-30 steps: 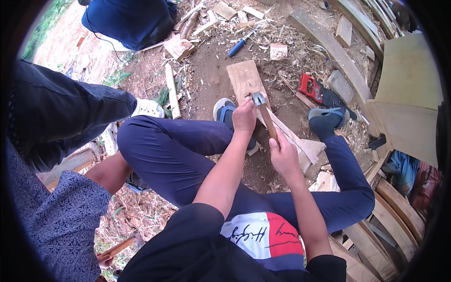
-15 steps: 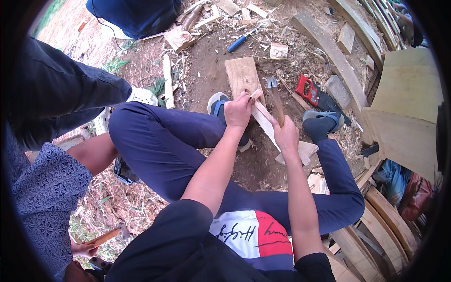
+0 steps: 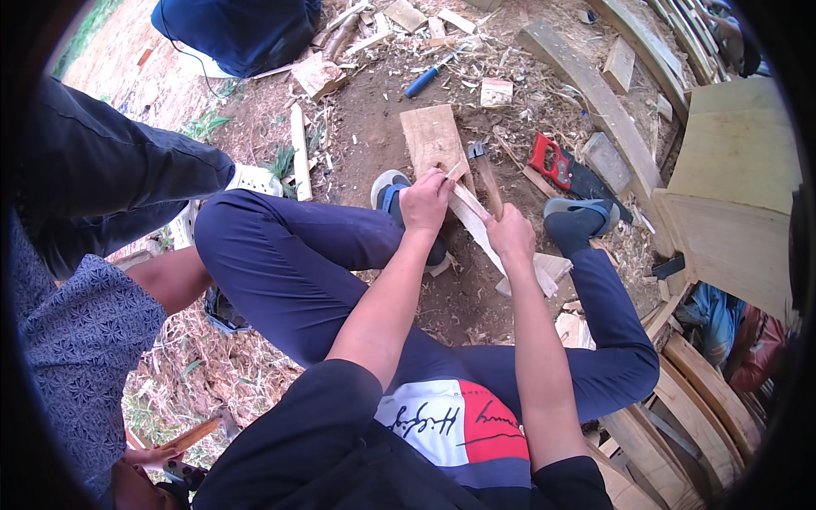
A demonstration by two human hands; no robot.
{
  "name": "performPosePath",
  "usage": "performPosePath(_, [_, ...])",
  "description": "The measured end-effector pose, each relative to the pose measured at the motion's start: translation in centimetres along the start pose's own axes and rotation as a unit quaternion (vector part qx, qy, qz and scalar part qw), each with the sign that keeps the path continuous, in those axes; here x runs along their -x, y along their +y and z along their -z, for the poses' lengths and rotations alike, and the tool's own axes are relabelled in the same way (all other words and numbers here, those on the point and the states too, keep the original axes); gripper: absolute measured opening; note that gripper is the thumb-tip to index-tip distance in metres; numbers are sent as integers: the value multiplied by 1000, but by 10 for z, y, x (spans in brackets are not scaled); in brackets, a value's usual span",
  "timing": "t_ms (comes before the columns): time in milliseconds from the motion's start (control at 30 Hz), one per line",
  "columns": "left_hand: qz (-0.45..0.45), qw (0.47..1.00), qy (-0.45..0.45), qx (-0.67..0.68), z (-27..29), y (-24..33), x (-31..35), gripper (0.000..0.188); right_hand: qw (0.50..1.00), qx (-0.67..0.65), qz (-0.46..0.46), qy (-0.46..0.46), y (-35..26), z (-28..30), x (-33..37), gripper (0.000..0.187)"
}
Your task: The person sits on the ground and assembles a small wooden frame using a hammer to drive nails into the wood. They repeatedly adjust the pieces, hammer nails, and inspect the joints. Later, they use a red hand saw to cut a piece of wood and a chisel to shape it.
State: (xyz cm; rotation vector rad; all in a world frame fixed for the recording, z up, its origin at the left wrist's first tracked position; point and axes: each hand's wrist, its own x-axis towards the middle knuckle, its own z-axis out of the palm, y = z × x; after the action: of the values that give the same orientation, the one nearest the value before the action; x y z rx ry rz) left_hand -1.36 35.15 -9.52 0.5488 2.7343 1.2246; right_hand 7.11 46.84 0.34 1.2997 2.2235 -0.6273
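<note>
My left hand [image 3: 425, 202] is closed, its fingertips pinching a small pale piece of wood [image 3: 457, 170] over the lower end of a flat board [image 3: 429, 132]. What lies under the fingertips is partly hidden. My right hand [image 3: 512, 231] grips the wooden handle of a hammer [image 3: 488, 177]. The hammer's metal head is just right of the small wood piece, apart from it. A long pale wood strip [image 3: 478, 223] slants from near my left fingertips down under my right hand. Its near end overlaps a short wood block [image 3: 551, 267] on the ground.
A red-handled handsaw [image 3: 557, 161] lies beside my right foot. Beyond the board rests a blue-handled screwdriver-like tool [image 3: 421, 82]. Planks [image 3: 595, 93] and a plywood box [image 3: 731, 204] stand at right. At left, another person's hand [image 3: 151, 456] holds a wooden-handled tool.
The hammer head has tipped left, nearer the small wood piece, and my right hand has shifted slightly up and left. My left hand keeps its pinch. The whole view has shifted a little.
</note>
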Motion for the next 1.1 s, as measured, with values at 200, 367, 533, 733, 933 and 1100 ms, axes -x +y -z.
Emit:
performPosePath(200, [35, 999, -35, 20, 5, 0, 1, 33, 1000, 11, -1, -12, -1, -2, -5, 35])
performPosePath(367, [225, 974, 16, 22, 13, 54, 25, 44, 1000, 11, -8, -16, 4, -4, -11, 37])
performPosePath(533, [506, 806, -155, 265, -32, 48, 38, 54, 998, 29, -13, -57, 3, -8, -20, 40])
performPosePath(733, [540, 617, -182, 543, -30, 68, 43, 36, 999, 11, 5, -33, 5, -12, -20, 38])
performPosePath(933, [529, 625, -247, 518, -28, 50, 37, 32, 999, -15, 20, -46, 13, -15, -26, 36])
performPosePath(1100, [542, 653, -244, 469, -20, 51, 35, 34, 988, -134, 76, -20, 29, -17, -25, 38])
